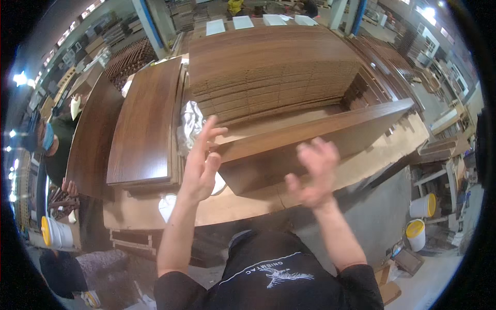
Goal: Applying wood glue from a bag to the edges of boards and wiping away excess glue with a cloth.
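Wood-grain panel [310,135] (brown, long) tilted by left hand [200,166].

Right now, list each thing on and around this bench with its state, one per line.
Left hand: open, fingers spread, at the near end of the board.
Right hand: open, blurred, beside the board.
Board: tilted up on edge on the bench.
Panel stack: piled flat behind the board.
Dark panels: lying flat at left.
White buckets: upright, yellow-lidded, shut.
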`<state>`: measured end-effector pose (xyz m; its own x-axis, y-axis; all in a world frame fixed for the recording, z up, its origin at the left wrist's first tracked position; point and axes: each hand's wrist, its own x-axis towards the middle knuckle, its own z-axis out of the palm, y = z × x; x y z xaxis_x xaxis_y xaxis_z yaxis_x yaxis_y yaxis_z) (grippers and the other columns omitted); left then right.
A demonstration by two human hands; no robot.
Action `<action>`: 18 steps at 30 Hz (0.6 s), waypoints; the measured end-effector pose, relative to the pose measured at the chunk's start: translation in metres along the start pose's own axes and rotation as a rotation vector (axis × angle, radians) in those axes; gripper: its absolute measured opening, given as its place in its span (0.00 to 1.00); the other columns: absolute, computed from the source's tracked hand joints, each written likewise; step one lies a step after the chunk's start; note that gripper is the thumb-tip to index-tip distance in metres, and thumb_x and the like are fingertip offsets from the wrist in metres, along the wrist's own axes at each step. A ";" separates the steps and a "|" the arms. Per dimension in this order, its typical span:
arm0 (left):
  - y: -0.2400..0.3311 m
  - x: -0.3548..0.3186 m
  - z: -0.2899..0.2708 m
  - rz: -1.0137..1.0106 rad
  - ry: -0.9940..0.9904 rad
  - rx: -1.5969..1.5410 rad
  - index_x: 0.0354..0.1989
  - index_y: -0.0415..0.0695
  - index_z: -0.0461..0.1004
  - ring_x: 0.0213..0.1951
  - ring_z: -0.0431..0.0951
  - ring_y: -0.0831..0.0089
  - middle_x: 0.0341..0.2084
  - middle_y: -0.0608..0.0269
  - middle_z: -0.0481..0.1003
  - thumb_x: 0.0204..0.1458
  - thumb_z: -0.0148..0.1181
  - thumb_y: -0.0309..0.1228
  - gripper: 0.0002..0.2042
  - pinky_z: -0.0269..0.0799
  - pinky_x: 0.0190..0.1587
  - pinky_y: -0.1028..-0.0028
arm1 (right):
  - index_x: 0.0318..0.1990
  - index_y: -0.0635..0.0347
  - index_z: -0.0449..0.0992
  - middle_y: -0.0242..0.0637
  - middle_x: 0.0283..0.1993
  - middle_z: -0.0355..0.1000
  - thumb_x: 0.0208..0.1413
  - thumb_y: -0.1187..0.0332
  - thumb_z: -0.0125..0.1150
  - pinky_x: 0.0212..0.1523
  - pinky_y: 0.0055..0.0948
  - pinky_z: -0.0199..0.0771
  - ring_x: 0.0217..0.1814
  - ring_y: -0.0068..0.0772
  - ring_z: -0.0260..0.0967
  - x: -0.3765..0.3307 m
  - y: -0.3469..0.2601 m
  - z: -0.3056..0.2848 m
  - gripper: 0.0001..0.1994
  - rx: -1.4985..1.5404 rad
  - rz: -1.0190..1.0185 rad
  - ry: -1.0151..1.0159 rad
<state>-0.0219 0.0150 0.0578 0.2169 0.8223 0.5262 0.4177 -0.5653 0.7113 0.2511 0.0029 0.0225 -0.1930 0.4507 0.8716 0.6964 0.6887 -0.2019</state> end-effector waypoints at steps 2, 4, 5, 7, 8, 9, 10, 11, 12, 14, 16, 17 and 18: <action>-0.017 -0.024 0.011 -0.162 0.152 -0.389 0.70 0.37 0.48 0.54 0.70 0.63 0.58 0.48 0.66 0.60 0.53 0.44 0.35 0.63 0.57 0.66 | 0.56 0.53 0.72 0.34 0.55 0.72 0.51 0.51 0.64 0.69 0.52 0.47 0.66 0.43 0.61 0.040 0.018 -0.028 0.27 -0.135 -0.014 -0.036; -0.028 -0.061 0.032 -0.591 0.024 -0.303 0.70 0.35 0.45 0.66 0.57 0.62 0.65 0.48 0.57 0.57 0.55 0.36 0.36 0.53 0.66 0.65 | 0.58 0.51 0.70 0.33 0.59 0.69 0.46 0.48 0.68 0.70 0.53 0.45 0.68 0.41 0.57 0.067 0.036 -0.044 0.32 -0.309 0.029 -0.258; -0.032 -0.072 0.051 -0.443 0.118 -0.255 0.66 0.35 0.54 0.61 0.63 0.64 0.60 0.50 0.64 0.55 0.58 0.31 0.31 0.59 0.62 0.65 | 0.60 0.48 0.69 0.32 0.61 0.66 0.41 0.45 0.71 0.70 0.54 0.44 0.70 0.40 0.54 0.073 0.050 -0.046 0.37 -0.335 0.095 -0.438; -0.033 -0.086 0.055 -0.497 0.145 -0.338 0.63 0.35 0.58 0.58 0.66 0.65 0.56 0.52 0.68 0.54 0.59 0.29 0.29 0.62 0.60 0.66 | 0.60 0.48 0.69 0.32 0.61 0.66 0.40 0.45 0.71 0.71 0.55 0.43 0.69 0.40 0.54 0.071 0.062 -0.049 0.38 -0.316 0.129 -0.592; -0.031 -0.088 0.056 -0.547 0.169 -0.421 0.60 0.35 0.61 0.55 0.70 0.66 0.51 0.53 0.71 0.53 0.60 0.28 0.26 0.65 0.57 0.67 | 0.60 0.47 0.69 0.32 0.60 0.66 0.39 0.45 0.72 0.71 0.56 0.42 0.69 0.41 0.54 0.072 0.067 -0.048 0.38 -0.300 0.166 -0.745; -0.024 -0.089 0.060 -0.553 0.262 -0.407 0.51 0.35 0.70 0.46 0.75 0.69 0.42 0.58 0.76 0.52 0.62 0.27 0.18 0.70 0.51 0.68 | 0.60 0.50 0.68 0.34 0.59 0.67 0.42 0.44 0.69 0.71 0.55 0.43 0.65 0.42 0.58 0.069 0.064 -0.052 0.38 -0.255 0.101 -0.723; -0.014 -0.091 0.061 -0.567 0.278 -0.417 0.51 0.35 0.70 0.46 0.75 0.69 0.42 0.58 0.76 0.52 0.62 0.27 0.18 0.70 0.51 0.68 | 0.60 0.53 0.68 0.37 0.58 0.67 0.45 0.43 0.66 0.71 0.53 0.44 0.64 0.43 0.60 0.059 0.072 -0.063 0.37 -0.170 0.084 -0.615; -0.008 -0.094 0.062 -0.451 0.245 -0.308 0.48 0.36 0.72 0.44 0.76 0.67 0.40 0.57 0.77 0.52 0.62 0.26 0.15 0.71 0.49 0.68 | 0.60 0.56 0.68 0.39 0.58 0.68 0.49 0.42 0.63 0.70 0.51 0.46 0.62 0.43 0.61 0.041 0.087 -0.074 0.36 -0.079 0.070 -0.505; -0.005 -0.097 0.063 -0.335 0.197 -0.201 0.46 0.37 0.74 0.42 0.78 0.66 0.39 0.57 0.78 0.52 0.63 0.26 0.13 0.72 0.47 0.68 | 0.59 0.63 0.68 0.45 0.58 0.67 0.58 0.43 0.54 0.70 0.46 0.48 0.64 0.45 0.61 0.018 0.101 -0.087 0.33 -0.034 0.120 -0.287; -0.010 -0.113 0.061 -0.387 0.068 -0.146 0.41 0.39 0.77 0.40 0.80 0.62 0.36 0.57 0.79 0.48 0.65 0.25 0.11 0.74 0.45 0.67 | 0.66 0.65 0.57 0.48 0.68 0.56 0.65 0.54 0.48 0.69 0.44 0.51 0.68 0.45 0.56 -0.019 0.104 -0.104 0.29 -0.334 0.556 0.184; -0.015 -0.127 0.064 -0.143 0.001 -0.200 0.41 0.42 0.78 0.44 0.81 0.61 0.38 0.55 0.80 0.44 0.65 0.25 0.13 0.76 0.46 0.66 | 0.68 0.62 0.53 0.45 0.70 0.53 0.66 0.52 0.46 0.69 0.39 0.52 0.69 0.41 0.54 -0.037 0.109 -0.113 0.30 0.085 1.032 0.633; -0.020 -0.135 0.064 -0.088 -0.034 -0.136 0.40 0.44 0.79 0.47 0.80 0.61 0.41 0.58 0.80 0.44 0.62 0.26 0.13 0.76 0.48 0.64 | 0.68 0.62 0.54 0.45 0.68 0.55 0.66 0.51 0.45 0.68 0.38 0.54 0.68 0.41 0.56 -0.057 0.120 -0.127 0.30 0.503 1.129 0.698; -0.021 -0.139 0.065 -0.104 -0.043 -0.147 0.40 0.44 0.79 0.47 0.80 0.61 0.41 0.58 0.80 0.44 0.62 0.26 0.13 0.76 0.48 0.64 | 0.67 0.61 0.55 0.44 0.67 0.57 0.66 0.50 0.45 0.67 0.37 0.56 0.67 0.41 0.57 -0.076 0.133 -0.142 0.30 0.926 1.200 0.757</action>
<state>-0.0037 -0.0830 -0.0609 0.2183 0.8770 0.4281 0.3071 -0.4782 0.8228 0.4564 -0.0204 -0.0074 0.6456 0.7636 -0.0081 -0.4672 0.3865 -0.7952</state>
